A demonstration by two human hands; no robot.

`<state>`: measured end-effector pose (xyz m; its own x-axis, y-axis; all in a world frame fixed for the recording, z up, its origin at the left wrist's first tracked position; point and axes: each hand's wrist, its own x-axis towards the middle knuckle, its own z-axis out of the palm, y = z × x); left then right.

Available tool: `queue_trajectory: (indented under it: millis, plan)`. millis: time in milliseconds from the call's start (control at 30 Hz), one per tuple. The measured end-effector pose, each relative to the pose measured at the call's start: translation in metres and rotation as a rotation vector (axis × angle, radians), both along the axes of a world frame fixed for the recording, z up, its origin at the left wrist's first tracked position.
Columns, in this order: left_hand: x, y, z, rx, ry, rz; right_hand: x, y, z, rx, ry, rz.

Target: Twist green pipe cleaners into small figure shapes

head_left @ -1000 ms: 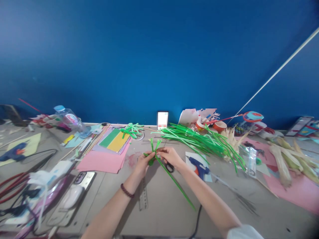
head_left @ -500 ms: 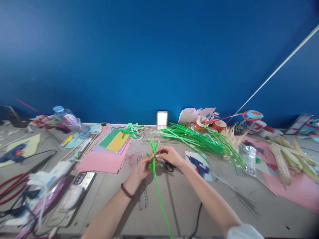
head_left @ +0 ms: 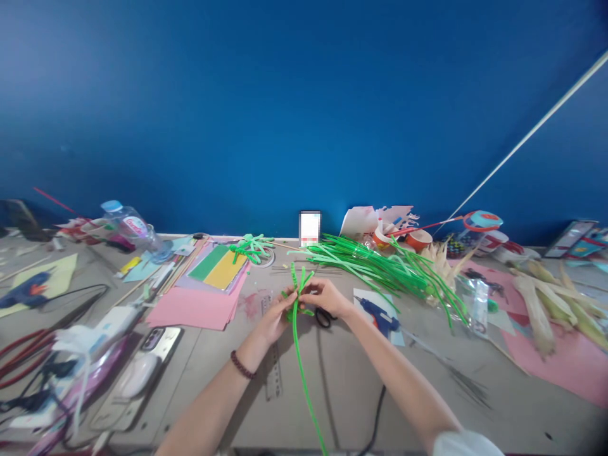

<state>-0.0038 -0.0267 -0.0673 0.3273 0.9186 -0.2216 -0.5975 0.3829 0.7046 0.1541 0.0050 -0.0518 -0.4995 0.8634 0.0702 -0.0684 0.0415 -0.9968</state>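
Note:
Between my hands, above the middle of the table, is a bunch of bent and twisted green pipe cleaners (head_left: 295, 316). One long strand hangs from it toward the table's near edge. My left hand (head_left: 276, 315) is closed around the bunch from the left, with a beaded bracelet on its wrist. From the right, my right hand (head_left: 325, 296) pinches the pipe cleaners near the top of the bunch. Black-handled scissors (head_left: 323, 318) lie just below my right hand, their blades hidden. A clear ruler (head_left: 273, 373) rests under my left forearm.
A pile of green pipe cleaners (head_left: 380, 266) lies at the back right, near a blue glue gun (head_left: 380, 315). Pink paper (head_left: 194, 309), a phone (head_left: 164, 342) and a plastic bottle (head_left: 135, 228) are on the left. Corn husks (head_left: 539, 304) lie far right.
The tips of the pipe cleaners have shifted slightly right and spread, and the long strand has tilted a little. Both hands keep their hold in nearly the same place.

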Motion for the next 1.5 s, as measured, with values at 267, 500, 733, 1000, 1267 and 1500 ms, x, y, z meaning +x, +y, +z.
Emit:
queue_trajectory:
  millis: [267, 500, 733, 1000, 1267, 1500]
  plan:
    - [-0.004, 0.003, 0.001, 0.082, 0.024, -0.063, 0.005, 0.005, -0.012, 0.022, -0.021, -0.058]
    - [-0.003, 0.001, 0.004, 0.076, 0.123, -0.031, 0.008, 0.009, -0.013, 0.122, -0.054, -0.06]
    - [0.0, -0.002, 0.006, 0.122, 0.231, 0.034, 0.006, 0.005, -0.002, 0.106, -0.047, -0.026]
    - [0.005, -0.005, 0.009, 0.299, 0.452, 0.19, -0.005, -0.003, 0.004, 0.017, -0.044, -0.162]
    - [0.002, -0.009, 0.008, 0.375, 0.682, 0.349, -0.015, -0.008, 0.006, -0.157, 0.052, -0.236]
    - [0.0, -0.01, 0.009, 0.397, 0.664, 0.366, -0.013, -0.008, 0.008, -0.135, 0.098, -0.192]
